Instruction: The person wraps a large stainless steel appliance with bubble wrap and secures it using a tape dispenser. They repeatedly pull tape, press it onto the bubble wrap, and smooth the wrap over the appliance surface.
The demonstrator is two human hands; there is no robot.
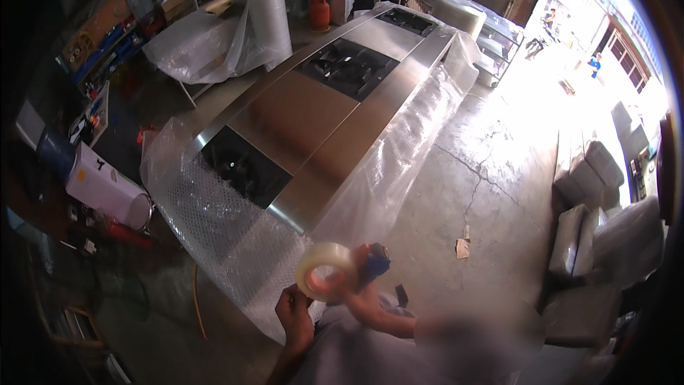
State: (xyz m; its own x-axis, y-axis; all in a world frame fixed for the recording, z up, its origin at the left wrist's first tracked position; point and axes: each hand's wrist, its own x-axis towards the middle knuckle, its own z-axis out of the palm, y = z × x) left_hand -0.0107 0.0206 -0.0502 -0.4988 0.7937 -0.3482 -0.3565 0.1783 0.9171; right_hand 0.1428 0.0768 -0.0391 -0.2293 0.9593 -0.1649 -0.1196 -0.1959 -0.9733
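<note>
The left hand (293,319) was at the lower centre, its thumb and fingertips drawn close together against or just beside the lower-left rim of a thick ring-shaped roll of clear tape (347,262). Whether a loose tape end was pinched there, I could not tell. The roll lay up and to the right of those fingertips, its open face turned toward the wearer and slightly left, before the near end of a long brushed-steel counter with black burner panels (299,107). Just right of the roll, an orange-and-blue handheld tape dispenser (375,262) bore it. The right hand (362,305) was curled around roll and dispenser from below, supporting them, though its fingers were partly hidden. The counter's long axis ran away toward the upper right, and a translucent bubble-wrap sheet (228,221) hung about its near end.

Among the containers, a dark blue rounded vessel (55,153) at the left adjoined a white boxy appliance (103,182); its contents could not be made out. Farther right stood an upright orange-red gas cylinder (319,13), its inside hidden. Beyond the counter's far right side, a metal shelf rack (499,53) carried pale items too indistinct to identify.
</note>
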